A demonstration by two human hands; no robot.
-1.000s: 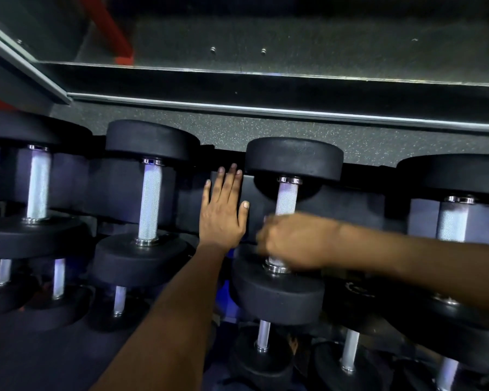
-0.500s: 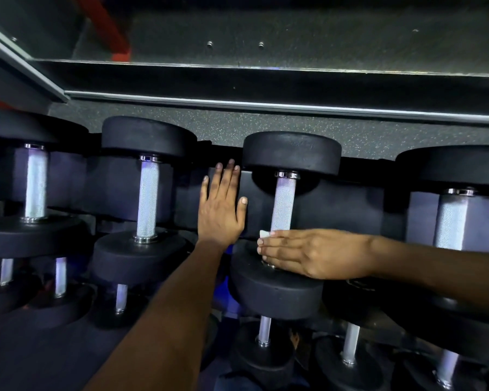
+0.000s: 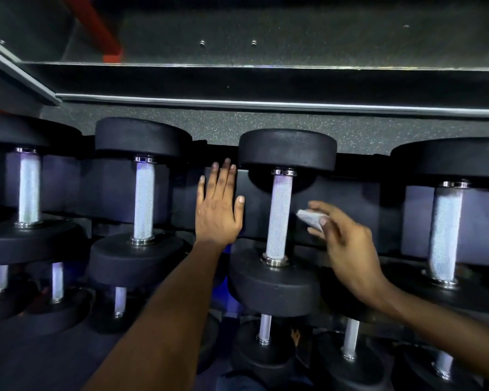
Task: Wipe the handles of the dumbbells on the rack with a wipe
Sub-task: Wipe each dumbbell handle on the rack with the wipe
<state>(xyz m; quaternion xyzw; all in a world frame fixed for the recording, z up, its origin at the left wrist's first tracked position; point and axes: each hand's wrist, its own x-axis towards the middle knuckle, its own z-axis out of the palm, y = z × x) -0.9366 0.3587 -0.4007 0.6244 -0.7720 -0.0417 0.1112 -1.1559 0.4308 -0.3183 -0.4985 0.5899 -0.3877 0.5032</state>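
Right hand (image 3: 347,246) hangs just beside the middle dumbbell's knurled handle (image 3: 278,218), off the metal, fingers pinching a folded white wipe (image 3: 311,218). Left hand (image 3: 219,210) lies flat, fingers straight, against the rack's dark panel (image 3: 336,204), holding nothing. My read: no handle shows whether it has been cleaned, and the handle to the right (image 3: 446,232), those to the left (image 3: 144,200) and the lower tier (image 3: 264,328) may all be waiting. Speckled rubber floor (image 3: 209,124) behind, a metal-edged mirror (image 3: 266,103) above.
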